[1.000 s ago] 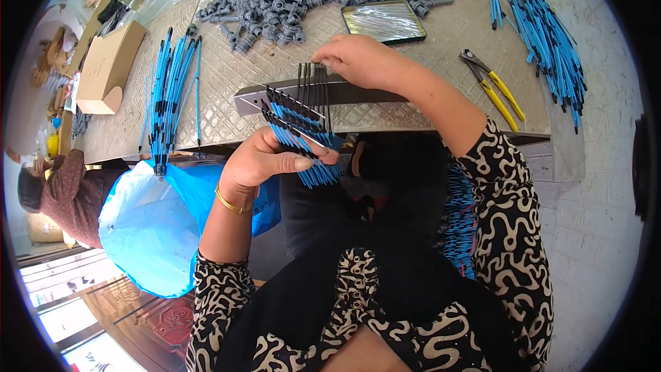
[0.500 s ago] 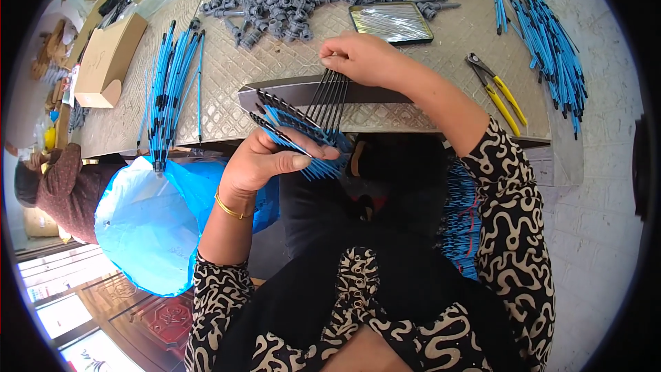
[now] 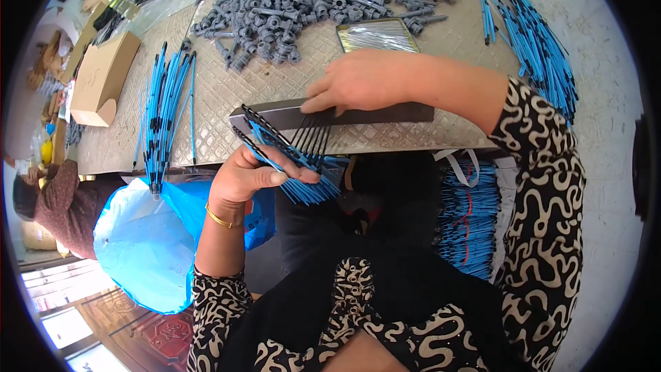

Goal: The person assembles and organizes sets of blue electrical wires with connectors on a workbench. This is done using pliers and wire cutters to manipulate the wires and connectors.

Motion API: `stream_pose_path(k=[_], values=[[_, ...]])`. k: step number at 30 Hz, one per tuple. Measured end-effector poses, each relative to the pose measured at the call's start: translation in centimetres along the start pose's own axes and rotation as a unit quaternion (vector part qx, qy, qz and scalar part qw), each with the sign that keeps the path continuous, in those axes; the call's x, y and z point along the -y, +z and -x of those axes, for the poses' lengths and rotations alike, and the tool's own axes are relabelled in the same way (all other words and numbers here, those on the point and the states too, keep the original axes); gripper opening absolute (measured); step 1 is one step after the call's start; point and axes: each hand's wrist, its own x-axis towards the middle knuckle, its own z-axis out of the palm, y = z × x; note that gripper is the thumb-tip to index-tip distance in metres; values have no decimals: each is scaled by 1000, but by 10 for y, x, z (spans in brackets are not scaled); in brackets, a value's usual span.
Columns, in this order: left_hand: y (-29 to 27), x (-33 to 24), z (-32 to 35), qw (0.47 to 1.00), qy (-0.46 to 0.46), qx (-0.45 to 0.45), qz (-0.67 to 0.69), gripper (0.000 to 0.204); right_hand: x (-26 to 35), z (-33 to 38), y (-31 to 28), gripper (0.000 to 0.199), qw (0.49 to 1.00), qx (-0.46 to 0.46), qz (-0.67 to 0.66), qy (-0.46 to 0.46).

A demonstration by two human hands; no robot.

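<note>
My left hand (image 3: pixel 242 178) is closed round a fanned bunch of thin blue rods with black ends (image 3: pixel 303 189), at the table's near edge. Several black ends point up and away from me; the blue parts hang below my fingers. My right hand (image 3: pixel 365 79) reaches in over a long dark bar (image 3: pixel 385 114) on the table. Its fingers are bent together at the upper tips of the black ends; whatever they pinch there is hidden. Just beyond this hand lies a shallow tray of thin silvery pins (image 3: pixel 377 34), partly covered by my wrist.
A heap of grey plastic fittings (image 3: pixel 275 14) covers the far table. More blue rods lie at left (image 3: pixel 164 110) and far right (image 3: pixel 544 48). A cardboard box (image 3: pixel 103 79) stands at left, above a blue plastic bag (image 3: pixel 148 248). Bundled rods (image 3: pixel 468 220) sit beside my lap. Another person (image 3: pixel 65 203) is at left.
My right hand has shifted slightly left and down along the black ends, its fingers now pointing lower. My left hand keeps the bunch. The view has tilted; the yellow-handled pliers are now hidden by my arm.
</note>
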Motion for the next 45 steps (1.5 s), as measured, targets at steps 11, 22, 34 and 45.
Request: stream_pose_path(k=[11, 22, 34, 45], values=[[42, 21, 32, 979, -70, 65, -182, 22, 88, -1, 2, 10, 935, -126, 331, -23], [121, 12, 138, 931, -307, -65, -184, 22, 171, 27, 164, 31, 983, 31, -180, 16], [101, 45, 91, 855, 214, -33, -472, 16, 170, 34, 145, 53, 938, 180, -279, 103], [109, 47, 53, 837, 174, -180, -487, 9, 205, 9, 169, 34, 718, -429, -497, 232]])
